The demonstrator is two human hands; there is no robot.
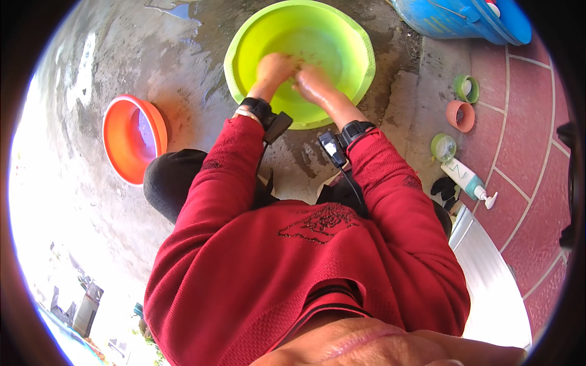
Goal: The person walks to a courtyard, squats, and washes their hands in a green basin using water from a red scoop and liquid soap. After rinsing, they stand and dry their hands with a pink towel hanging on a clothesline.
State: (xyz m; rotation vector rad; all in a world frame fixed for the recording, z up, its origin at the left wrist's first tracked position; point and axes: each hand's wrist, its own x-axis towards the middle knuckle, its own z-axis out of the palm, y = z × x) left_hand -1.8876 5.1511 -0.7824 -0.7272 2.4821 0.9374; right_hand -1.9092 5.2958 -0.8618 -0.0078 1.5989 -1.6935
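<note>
A large yellow-green basin [360, 55] stands on the wet floor in front of me, with cloudy liquid in it. Both my hands are down inside it, close together near its middle. My left hand [278, 66] is bent inward and looks closed, its fingertips turned away. Beside it, my right hand [312, 84] is wet and also looks closed, with its fingers curled toward the left one. Whatever lies between them is hidden; only a small brownish patch shows there. Each wrist wears a black strap with a small device.
An orange basin [111, 137] sits to the left. At the upper right lies a blue bucket [439, 18]. Along the red tiles are a green cup [462, 85], an orange cup [467, 116], another green cup [438, 148] and a pump bottle [463, 175]. A white surface [488, 268] is at lower right.
</note>
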